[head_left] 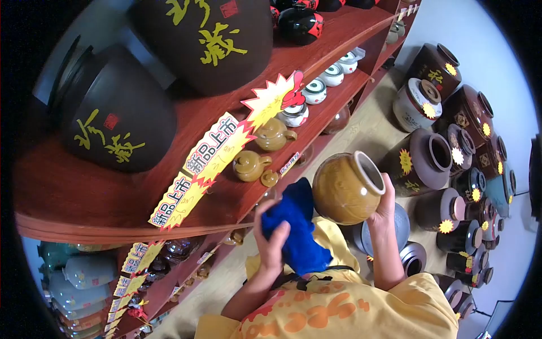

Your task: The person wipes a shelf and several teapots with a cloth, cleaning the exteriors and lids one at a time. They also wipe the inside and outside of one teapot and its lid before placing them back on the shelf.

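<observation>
My right hand (384, 210) grips a round, glazed yellow-brown ceramic jar (341, 191) near its rim. The jar is tilted, its wide mouth facing up and to the right, and most of my fingers are hidden behind it. In my left hand (271, 240) is a bunched blue cloth (300, 229), with the thumb laid across it. The cloth's upper edge comes right up to the jar's left side. Both are held up in front of my yellow shirt (339, 305).
To the left, a red wooden shelf (186, 217) bears big dark jars (118, 107), brown teapots (248, 165), white pots (313, 90) and price signs (212, 144). Many large lidded jars (423, 158) stand on the floor at the right. Stacked bowls (79, 288) fill the lower left.
</observation>
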A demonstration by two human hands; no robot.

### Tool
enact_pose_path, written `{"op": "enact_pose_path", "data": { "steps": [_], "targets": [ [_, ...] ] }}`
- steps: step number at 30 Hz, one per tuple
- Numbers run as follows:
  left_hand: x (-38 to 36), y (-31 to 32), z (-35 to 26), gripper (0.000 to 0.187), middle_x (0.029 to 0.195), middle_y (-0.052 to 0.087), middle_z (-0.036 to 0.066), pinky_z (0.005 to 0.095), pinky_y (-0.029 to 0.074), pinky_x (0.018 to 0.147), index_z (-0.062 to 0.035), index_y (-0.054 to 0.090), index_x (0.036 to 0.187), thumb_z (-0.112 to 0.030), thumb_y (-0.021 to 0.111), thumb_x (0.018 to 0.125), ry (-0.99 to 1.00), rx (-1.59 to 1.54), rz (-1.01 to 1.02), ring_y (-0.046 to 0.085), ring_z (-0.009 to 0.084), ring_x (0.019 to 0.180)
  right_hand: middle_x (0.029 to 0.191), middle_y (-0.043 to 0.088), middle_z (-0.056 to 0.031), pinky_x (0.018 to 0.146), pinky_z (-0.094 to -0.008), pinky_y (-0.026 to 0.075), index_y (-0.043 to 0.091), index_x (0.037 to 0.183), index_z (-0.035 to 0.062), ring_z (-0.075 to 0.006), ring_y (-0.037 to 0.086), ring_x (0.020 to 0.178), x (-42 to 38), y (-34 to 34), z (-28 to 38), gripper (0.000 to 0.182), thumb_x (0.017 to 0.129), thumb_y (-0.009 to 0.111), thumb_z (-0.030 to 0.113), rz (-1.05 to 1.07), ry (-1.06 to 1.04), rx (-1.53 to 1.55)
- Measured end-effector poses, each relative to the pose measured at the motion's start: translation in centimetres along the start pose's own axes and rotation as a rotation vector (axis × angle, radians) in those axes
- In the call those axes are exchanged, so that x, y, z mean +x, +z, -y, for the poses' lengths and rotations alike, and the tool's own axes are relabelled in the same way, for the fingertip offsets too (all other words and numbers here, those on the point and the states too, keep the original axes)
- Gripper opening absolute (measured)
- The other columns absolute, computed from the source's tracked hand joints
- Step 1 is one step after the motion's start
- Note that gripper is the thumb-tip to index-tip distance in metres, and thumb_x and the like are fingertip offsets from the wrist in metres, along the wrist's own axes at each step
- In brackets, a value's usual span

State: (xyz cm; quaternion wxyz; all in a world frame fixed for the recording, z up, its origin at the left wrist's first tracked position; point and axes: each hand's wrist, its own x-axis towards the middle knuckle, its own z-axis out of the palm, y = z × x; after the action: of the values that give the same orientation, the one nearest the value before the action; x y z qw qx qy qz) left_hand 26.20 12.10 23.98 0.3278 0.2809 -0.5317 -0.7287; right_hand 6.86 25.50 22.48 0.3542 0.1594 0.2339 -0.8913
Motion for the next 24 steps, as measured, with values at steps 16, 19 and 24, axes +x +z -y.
{"op": "enact_pose_path", "data": {
  "steps": [16, 19, 24],
  "targets": [
    [1.5, 2.8, -1.5, 0.044, 0.112, 0.052, 0.011, 0.035, 0.038, 0.095, -0.0025, 0.045, 0.119, -0.018, 0.057, 0.08, 0.04, -0.371, -0.123, 0.051, 0.0207, 0.103, 0.082, 0.064, -0.0062, 0.068, -0.0325, 0.054, 0.061, 0.085, 0.0048, -0.0167, 0.063, 0.074, -2.8, 1.0, -2.6, 0.015, 0.086, 0.054, 0.019, -0.124, -0.023, -0.032],
    [1.2, 3.1, -1.5, 0.046, 0.112, 0.05, 0.011, 0.0341, 0.038, 0.093, -0.0023, 0.044, 0.119, -0.016, 0.059, 0.078, 0.163, -0.239, -0.223, 0.05, 0.0201, 0.102, 0.077, 0.063, -0.0038, 0.063, -0.0293, 0.052, 0.059, 0.079, 0.0071, -0.015, 0.061, 0.069, -4.8, 4.5, -3.4, 0.012, 0.085, 0.056, 0.017, -0.173, -0.164, -0.09],
    [-0.9, 2.7, -1.6, 0.05, 0.113, 0.049, 0.012, 0.0363, 0.035, 0.095, 0.0012, 0.045, 0.118, -0.016, 0.064, 0.075, 0.402, 0.107, -0.183, 0.048, 0.021, 0.103, 0.068, 0.056, 0.0, 0.056, -0.0222, 0.042, 0.053, 0.069, 0.0081, -0.0065, 0.05, 0.059, -5.3, 3.5, -3.4, 0.02, 0.088, 0.054, 0.014, -0.028, -0.472, -0.344]
  ]
}}
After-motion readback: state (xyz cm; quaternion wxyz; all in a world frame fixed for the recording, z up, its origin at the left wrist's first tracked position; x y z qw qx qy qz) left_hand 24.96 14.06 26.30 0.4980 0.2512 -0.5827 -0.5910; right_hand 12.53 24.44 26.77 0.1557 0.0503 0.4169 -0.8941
